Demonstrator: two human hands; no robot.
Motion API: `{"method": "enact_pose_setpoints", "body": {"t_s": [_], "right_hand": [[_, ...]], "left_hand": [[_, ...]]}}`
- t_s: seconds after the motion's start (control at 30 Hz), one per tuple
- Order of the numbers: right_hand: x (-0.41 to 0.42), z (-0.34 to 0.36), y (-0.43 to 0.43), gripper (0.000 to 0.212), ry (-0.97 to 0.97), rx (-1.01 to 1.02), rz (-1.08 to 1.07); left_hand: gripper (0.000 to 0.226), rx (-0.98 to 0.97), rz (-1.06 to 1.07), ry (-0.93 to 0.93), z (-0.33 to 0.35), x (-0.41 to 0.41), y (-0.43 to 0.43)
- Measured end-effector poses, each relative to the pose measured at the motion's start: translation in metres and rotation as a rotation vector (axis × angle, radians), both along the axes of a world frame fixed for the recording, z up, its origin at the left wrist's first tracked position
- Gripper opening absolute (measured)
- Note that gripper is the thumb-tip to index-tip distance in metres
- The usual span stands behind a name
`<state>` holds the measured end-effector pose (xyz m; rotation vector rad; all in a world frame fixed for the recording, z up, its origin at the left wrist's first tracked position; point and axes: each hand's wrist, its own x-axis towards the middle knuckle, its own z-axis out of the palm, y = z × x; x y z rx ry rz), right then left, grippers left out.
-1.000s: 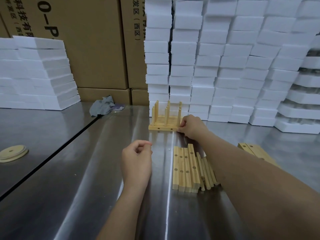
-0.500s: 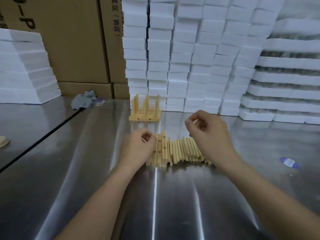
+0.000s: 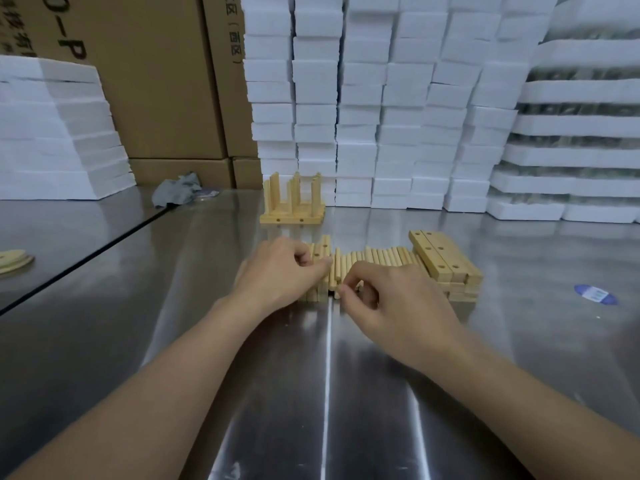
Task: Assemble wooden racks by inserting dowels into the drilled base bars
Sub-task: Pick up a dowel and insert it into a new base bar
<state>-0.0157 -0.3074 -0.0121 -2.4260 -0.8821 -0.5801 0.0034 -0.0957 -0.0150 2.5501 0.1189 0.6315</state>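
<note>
A finished wooden rack (image 3: pixel 293 206) stands upright at the back of the steel table. In front of it lies a row of loose dowels (image 3: pixel 372 258), with drilled base bars (image 3: pixel 325 249) at its left end and a stack of more drilled bars (image 3: pixel 441 259) at its right. My left hand (image 3: pixel 282 273) is curled over the left bars, thumb and fingers pinching at one. My right hand (image 3: pixel 394 301) is curled over the near ends of the dowels, its fingertips pinching at a dowel end. The hands hide what lies under them.
White foam blocks (image 3: pixel 381 98) are stacked along the back and at far left (image 3: pixel 59 133), with cardboard boxes (image 3: pixel 149 81) between. A grey rag (image 3: pixel 178 192) lies at the back left. Wooden discs (image 3: pixel 12 259) sit at the left edge, a blue sticker (image 3: pixel 595 294) at right.
My right hand left the finished rack and came back to the dowels. My left hand moved forward onto the drilled bars. The view shifted so the right stack of bars shows again.
</note>
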Motion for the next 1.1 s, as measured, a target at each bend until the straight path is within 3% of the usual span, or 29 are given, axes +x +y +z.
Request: {"method": "enact_pose_setpoints", "body": {"t_s": [0.37, 0.57, 0.67, 0.83, 0.93, 1.0, 1.1], "right_hand": [[0.006, -0.003, 0.0, 0.021, 0.03, 0.022, -0.022], [0.016, -0.001, -0.007, 0.02, 0.023, 0.083, -0.076], [0.021, 0.0, -0.009, 0.005, -0.007, 0.13, -0.111], [0.024, 0.006, -0.014, 0.057, -0.189, 0.085, -0.142], [0.021, 0.014, -0.017, 0.068, -0.306, -0.039, -0.149], [0.019, 0.02, -0.018, 0.062, -0.335, -0.108, -0.141], [0.017, 0.029, -0.021, 0.036, -0.32, -0.197, -0.042]], "left_hand": [[0.034, -0.052, 0.033, 0.036, 0.005, -0.004, -0.002], [0.042, -0.217, -0.056, -0.02, 0.011, -0.001, 0.009], [0.044, -0.309, -0.158, -0.009, 0.019, -0.005, 0.008], [0.049, -0.296, -0.276, 0.055, 0.03, -0.018, 0.006], [0.061, -0.258, -0.377, 0.065, 0.035, -0.023, 0.003], [0.062, -0.234, -0.455, 0.074, 0.038, -0.027, 0.0], [0.057, -0.22, -0.526, 0.084, 0.039, -0.029, -0.004]]}}
